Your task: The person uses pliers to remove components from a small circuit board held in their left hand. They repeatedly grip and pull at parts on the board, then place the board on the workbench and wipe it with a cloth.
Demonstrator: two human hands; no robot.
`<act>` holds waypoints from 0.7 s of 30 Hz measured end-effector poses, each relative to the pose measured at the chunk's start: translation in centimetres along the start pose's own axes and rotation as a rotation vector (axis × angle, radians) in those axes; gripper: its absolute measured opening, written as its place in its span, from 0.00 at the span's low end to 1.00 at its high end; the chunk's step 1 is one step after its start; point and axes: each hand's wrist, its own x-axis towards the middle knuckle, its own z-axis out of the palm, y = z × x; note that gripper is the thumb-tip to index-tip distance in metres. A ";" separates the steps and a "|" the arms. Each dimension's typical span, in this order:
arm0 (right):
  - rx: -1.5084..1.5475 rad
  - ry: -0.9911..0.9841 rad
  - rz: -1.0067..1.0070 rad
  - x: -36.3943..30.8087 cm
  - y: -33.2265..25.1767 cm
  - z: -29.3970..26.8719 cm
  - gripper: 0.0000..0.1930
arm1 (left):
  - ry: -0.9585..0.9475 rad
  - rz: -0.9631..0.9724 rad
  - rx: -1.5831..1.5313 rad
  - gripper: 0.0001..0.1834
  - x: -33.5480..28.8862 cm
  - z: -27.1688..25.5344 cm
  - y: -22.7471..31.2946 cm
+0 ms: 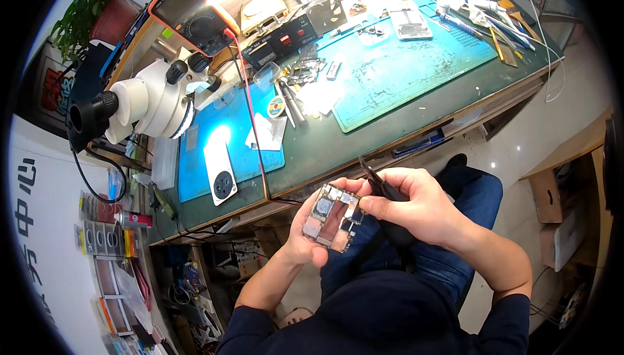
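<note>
Above my lap, my left hand [302, 235] is closed around the edge of a small circuit board [333, 218] with silver shields and copper-coloured patches. Its component side faces up, and the thumb lies by the lower edge. My right hand [416, 202] is closed on black tweezers [379, 181], whose narrow tip points up and away toward the bench. The right thumb and fingertips are right at the board's right edge; whether they press on it I cannot tell. Part of the tweezers is hidden by the fingers.
The workbench [305, 153] edge runs just beyond my hands. A white microscope [146, 105] and an orange multimeter [192, 13] stand at left; a red cable [250, 108] hangs over the front. Blue mats [390, 98] carry an opened phone [409, 23] and small parts. Hand tools [494, 26] lie far right.
</note>
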 end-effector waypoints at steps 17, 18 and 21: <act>-1.570 0.384 -0.851 -0.3 -1.7 2.8 0.12 | -0.092 0.318 0.199 0.58 0.2 -0.7 -0.2; -1.569 0.384 -0.847 -0.2 -1.8 2.8 0.11 | -0.084 0.311 0.187 0.57 0.1 -0.6 -0.2; -1.559 0.352 -0.789 -0.3 -1.9 3.0 0.14 | -0.134 0.365 0.224 0.57 0.6 -0.7 -0.1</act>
